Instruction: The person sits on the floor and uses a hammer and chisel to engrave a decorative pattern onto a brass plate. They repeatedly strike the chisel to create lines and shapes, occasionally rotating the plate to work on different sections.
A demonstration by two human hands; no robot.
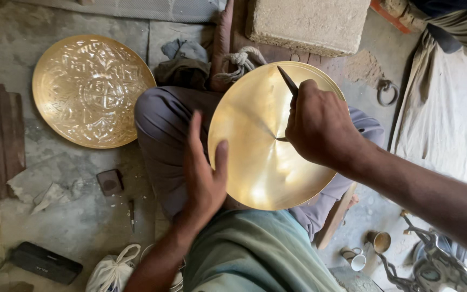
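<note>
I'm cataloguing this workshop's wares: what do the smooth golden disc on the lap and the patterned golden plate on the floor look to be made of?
The smooth golden disc, steadied by the left hand, looks like polished brass: yellow metal with bright reflections and fine brushed streaks. The patterned golden plate looks like the same metal, though embossed or engraved; its relief scatters the light. The exact alloy cannot be told.

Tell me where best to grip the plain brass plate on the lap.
Probably the left rim of the plain brass plate, coming from the left: the disc is thin, smooth and tilted, so only its edge gives purchase. The left hand steadies it there; the right hand holds a pointed tool at its centre.
</note>
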